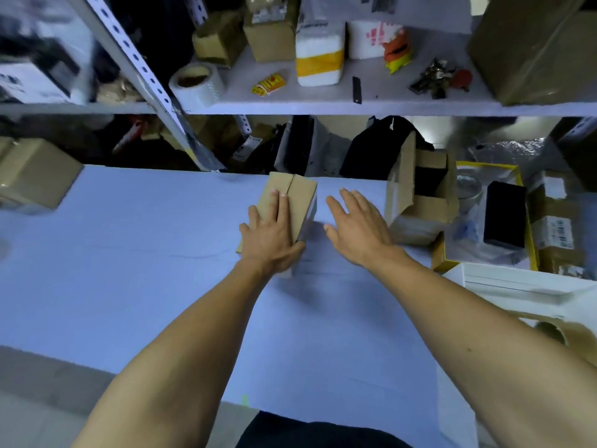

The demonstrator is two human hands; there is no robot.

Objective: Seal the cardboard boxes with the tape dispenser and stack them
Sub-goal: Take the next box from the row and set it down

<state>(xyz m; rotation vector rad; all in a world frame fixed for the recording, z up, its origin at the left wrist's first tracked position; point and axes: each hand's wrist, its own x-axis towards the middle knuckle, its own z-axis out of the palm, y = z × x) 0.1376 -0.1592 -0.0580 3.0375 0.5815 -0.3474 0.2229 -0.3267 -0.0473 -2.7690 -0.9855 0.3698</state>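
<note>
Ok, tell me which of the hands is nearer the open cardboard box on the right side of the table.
Right. The right hand hovers open just left of the open cardboard box, not touching it. The left hand is farther left, resting flat on the small closed box.

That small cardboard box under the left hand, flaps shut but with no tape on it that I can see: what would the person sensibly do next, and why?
Probably reach the right hand for a tape dispenser. The small cardboard box has its flaps closed, the seam looks bare, and the left hand already presses flat on top to hold them. The right hand hangs open and holds nothing beside the box.
</note>
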